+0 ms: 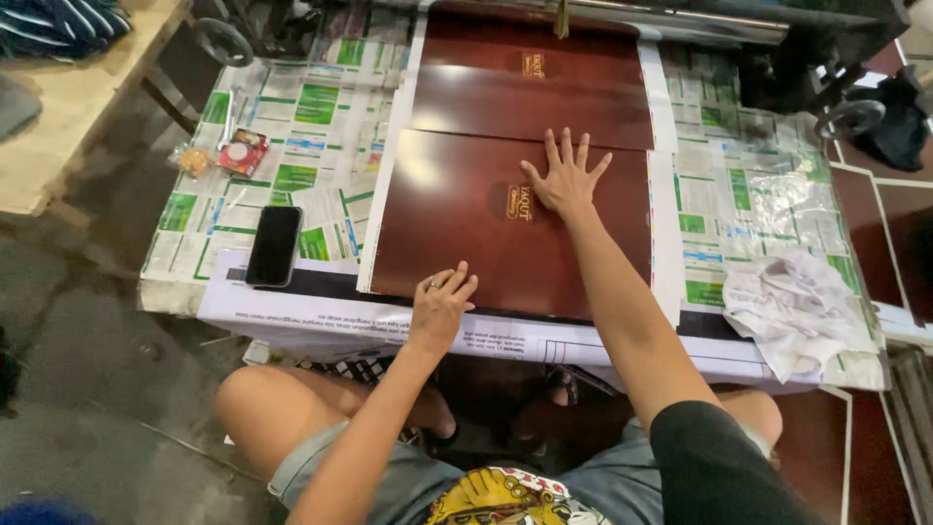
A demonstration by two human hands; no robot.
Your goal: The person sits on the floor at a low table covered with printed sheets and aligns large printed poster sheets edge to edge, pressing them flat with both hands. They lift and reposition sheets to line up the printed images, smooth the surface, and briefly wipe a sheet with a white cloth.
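Both hands' fingers lie spread flat on the glossy maroon sheet.

glossy smooth maroon sheet, matt newspaper covering, crumpled white cloth, glossy black phone

A low table stands on the grey floor. Newspaper with green patches covers the top of the table. A long white sheet with small print hangs over the near edge. Big shiny dark red sheets lie in the middle, one partly over the next. A black phone lies flat on the left side, close to the red sheets. Farther left there is a small red packet and a little clear bag. A crumpled white cloth sits on the right corner.
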